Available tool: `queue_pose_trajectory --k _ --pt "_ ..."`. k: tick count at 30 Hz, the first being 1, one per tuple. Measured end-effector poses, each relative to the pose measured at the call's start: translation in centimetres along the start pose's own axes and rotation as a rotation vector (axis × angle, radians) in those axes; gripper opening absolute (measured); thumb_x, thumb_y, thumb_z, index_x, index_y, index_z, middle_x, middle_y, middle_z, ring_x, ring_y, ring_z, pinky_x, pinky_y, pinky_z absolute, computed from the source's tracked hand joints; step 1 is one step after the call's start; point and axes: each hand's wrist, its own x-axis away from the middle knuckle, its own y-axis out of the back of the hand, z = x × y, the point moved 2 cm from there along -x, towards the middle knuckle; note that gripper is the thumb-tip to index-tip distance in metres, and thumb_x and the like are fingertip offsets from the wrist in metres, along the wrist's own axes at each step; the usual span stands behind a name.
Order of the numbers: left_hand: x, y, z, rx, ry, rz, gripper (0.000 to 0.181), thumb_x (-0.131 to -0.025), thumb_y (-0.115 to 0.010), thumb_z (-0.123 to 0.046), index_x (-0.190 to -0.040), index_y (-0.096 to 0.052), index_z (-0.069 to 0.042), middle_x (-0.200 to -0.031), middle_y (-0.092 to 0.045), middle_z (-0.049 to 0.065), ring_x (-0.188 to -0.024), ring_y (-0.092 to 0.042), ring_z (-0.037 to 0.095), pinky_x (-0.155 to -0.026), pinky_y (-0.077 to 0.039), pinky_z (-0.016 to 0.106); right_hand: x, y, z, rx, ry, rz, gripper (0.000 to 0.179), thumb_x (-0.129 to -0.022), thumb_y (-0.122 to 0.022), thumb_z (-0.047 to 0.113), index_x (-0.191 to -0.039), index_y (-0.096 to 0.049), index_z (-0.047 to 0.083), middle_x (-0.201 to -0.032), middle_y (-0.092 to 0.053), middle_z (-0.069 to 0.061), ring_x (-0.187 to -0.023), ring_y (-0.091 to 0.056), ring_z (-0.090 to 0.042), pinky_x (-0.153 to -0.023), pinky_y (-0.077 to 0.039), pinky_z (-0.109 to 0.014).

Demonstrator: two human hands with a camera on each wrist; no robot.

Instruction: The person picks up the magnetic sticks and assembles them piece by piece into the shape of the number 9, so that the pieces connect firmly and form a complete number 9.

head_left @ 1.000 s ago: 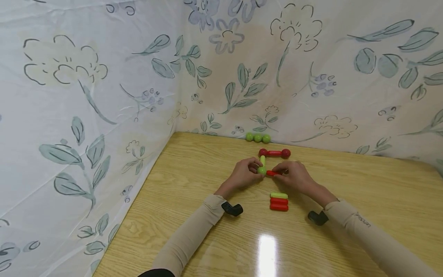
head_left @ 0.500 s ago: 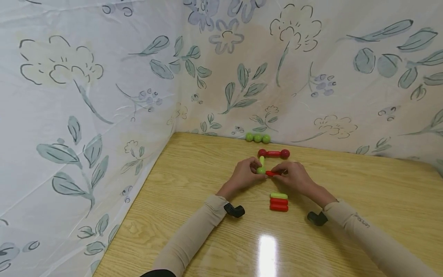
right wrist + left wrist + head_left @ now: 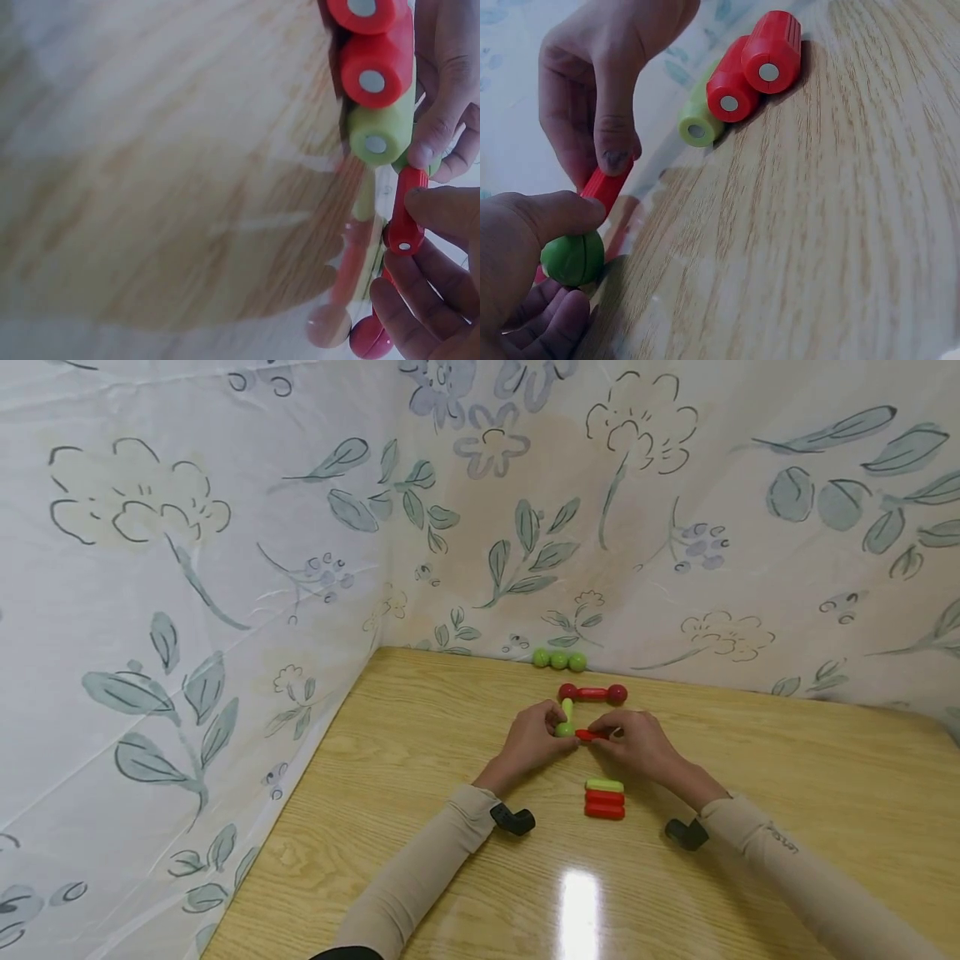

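In the head view my left hand point(image 3: 528, 739) grips a green ball point(image 3: 565, 729) between thumb and fingers. Its thumb also lies against the near end of a red magnetic rod point(image 3: 606, 191) in the left wrist view. My right hand point(image 3: 637, 739) pinches that same red rod point(image 3: 406, 214), whose inner end meets the ball. From the ball a light green rod point(image 3: 567, 708) runs away to a dark red ball point(image 3: 567, 692). That one joins a red rod point(image 3: 592, 694) with another dark red ball point(image 3: 617, 693) at its right end.
A light green rod point(image 3: 604, 785) and two red rods point(image 3: 604, 804) lie side by side nearer the person. Three green balls point(image 3: 559, 660) sit in a row at the table's back edge, against floral cloth point(image 3: 480, 527). A light reflection point(image 3: 580, 910) shows on the wooden tabletop point(image 3: 420, 718).
The joined balls and rods have shifted very slightly left. My left hand has closed in on the red rod's inner end, and both grips otherwise stay as they were.
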Motion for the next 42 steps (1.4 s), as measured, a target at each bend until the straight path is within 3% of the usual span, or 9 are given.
queue_pose_trajectory --k 13,34,42 --pt "0.1 0.1 -0.3 -0.015 0.012 -0.006 0.031 -0.081 -0.085 -0.029 -0.098 -0.06 -0.018 -0.091 -0.061 -0.008 -0.081 -0.06 0.007 -0.07 -0.049 0.023 0.8 1.3 -0.3 0.028 -0.047 0.008 0.021 -0.082 -0.081 0.006 -0.102 -0.075 0.002 -0.097 -0.073 -0.01 -0.089 -0.069 -0.03 -0.077 -0.057 -0.049" --pt "0.5 0.5 -0.2 -0.026 0.019 -0.017 0.03 -0.082 -0.084 -0.03 -0.097 -0.06 -0.019 -0.092 -0.061 -0.008 -0.082 -0.058 0.008 -0.07 -0.048 0.024 2.6 2.0 -2.4 0.04 -0.075 0.016 0.022 -0.083 -0.081 0.01 -0.102 -0.075 0.001 -0.098 -0.073 -0.01 -0.088 -0.068 -0.027 -0.078 -0.056 -0.047" --pt "0.6 0.6 -0.3 -0.03 0.04 -0.009 0.03 -0.083 -0.083 -0.03 -0.099 -0.06 -0.019 -0.093 -0.06 -0.007 -0.083 -0.057 0.01 -0.071 -0.047 0.025 3.5 2.2 -1.1 0.028 -0.043 0.036 0.018 -0.084 -0.081 0.012 -0.1 -0.076 0.005 -0.094 -0.073 -0.003 -0.086 -0.068 -0.022 -0.077 -0.057 -0.045"
